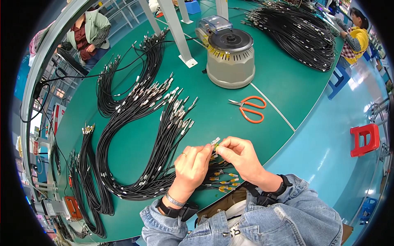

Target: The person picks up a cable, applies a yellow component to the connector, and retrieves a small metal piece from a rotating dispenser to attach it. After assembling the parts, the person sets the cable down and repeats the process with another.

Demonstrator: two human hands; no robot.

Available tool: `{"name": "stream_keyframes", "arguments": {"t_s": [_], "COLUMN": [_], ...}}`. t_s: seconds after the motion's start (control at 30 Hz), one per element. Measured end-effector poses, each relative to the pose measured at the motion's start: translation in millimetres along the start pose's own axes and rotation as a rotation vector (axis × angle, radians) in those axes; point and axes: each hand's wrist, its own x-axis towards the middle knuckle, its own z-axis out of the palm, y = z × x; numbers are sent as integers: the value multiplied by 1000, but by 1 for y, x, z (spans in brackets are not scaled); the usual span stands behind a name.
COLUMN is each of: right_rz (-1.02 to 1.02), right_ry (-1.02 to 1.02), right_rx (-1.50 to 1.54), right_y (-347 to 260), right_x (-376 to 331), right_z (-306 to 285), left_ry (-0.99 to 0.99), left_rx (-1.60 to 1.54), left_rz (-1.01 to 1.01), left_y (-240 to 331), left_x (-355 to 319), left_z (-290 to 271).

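My left hand point(192, 166) is closed in a pinch on a black cable, and the cable's pale connector point(215, 141) sticks up past the fingertips. Thumb and forefinger of my right hand point(242, 158) are pressed together right beside it, on a small yellow-green label point(216, 146) at the cable end. The fingers partly hide both the label and the cable. Below my hands, several cable ends with yellow bands point(223, 180) fan out near the table edge. A long curved bundle of black cables point(127, 164) with pale connectors lies left of my left hand.
Orange-handled scissors point(251, 110) lie beyond my right hand on the green table point(205, 110). Farther back stand a grey round machine point(230, 65) and a metal post point(176, 33). More cable bundles point(295, 33) lie far right. A red stool point(364, 140) and other people are around.
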Motion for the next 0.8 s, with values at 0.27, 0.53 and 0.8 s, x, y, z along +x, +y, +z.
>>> {"name": "stream_keyframes", "arguments": {"t_s": [0.27,0.53,0.8], "right_rz": [-132,-41,-28], "right_ry": [-37,-12,-4], "right_rx": [-26,-77,-74], "right_y": [-3,-2,-1], "right_x": [-2,1,3], "right_z": [3,0,1], "left_ry": [8,38,21], "left_rx": [-27,-42,-8], "left_rz": [26,56,78], "left_y": [-2,-2,-2], "left_x": [0,-4,-3], "left_z": [1,2,0]}}
